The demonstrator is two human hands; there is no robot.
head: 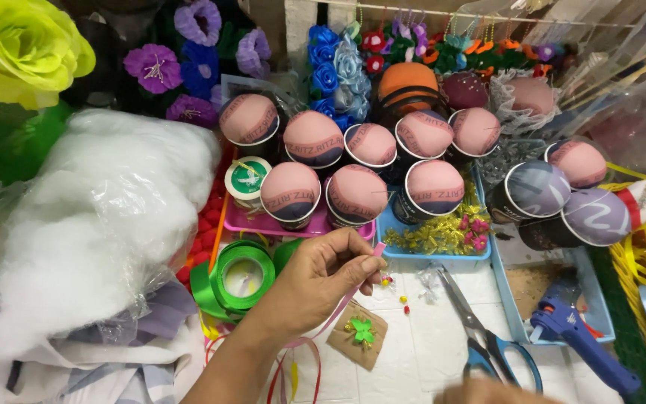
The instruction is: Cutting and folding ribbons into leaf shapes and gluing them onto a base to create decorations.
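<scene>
Stuffing bag parked far left, green ribbon spool beside the left hand; its fingers pinch a pink ribbon taut above the table (scissors within reach); right hand barely in frame, fingers can't tell

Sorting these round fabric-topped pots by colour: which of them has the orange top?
The orange-topped pot at the back, beside the blue fabric roses. Its top is bright orange; the pots around it are pink, maroon or grey-purple.
</scene>
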